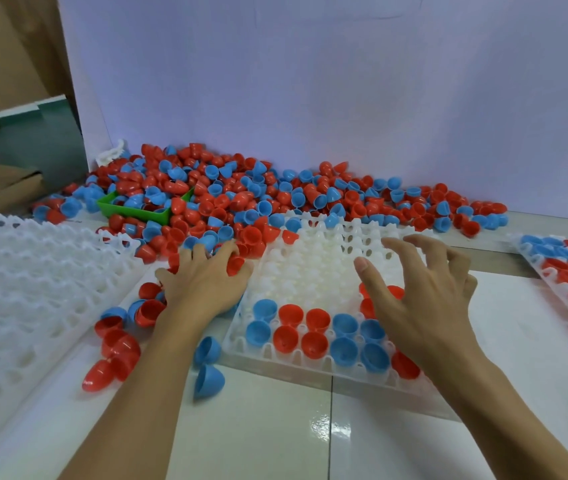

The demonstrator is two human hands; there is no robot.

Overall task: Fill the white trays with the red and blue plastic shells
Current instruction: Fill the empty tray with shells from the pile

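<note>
Your left hand [202, 282] pinches a glossy red shell [235, 265] just left of the white tray [313, 271]; your right hand [421, 289] hovers spread wide, holding nothing, over its half-filled cups.

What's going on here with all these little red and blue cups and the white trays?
A person is filling a white tray with red and blue plastic shells. Only its nearest rows hold shells; the rest is bare. The left hand reaches into the loose shell pile beside the tray, fingers curled on a red shell. The right hand hovers open over the tray. A filled tray lies at right, empty trays at left.
</note>
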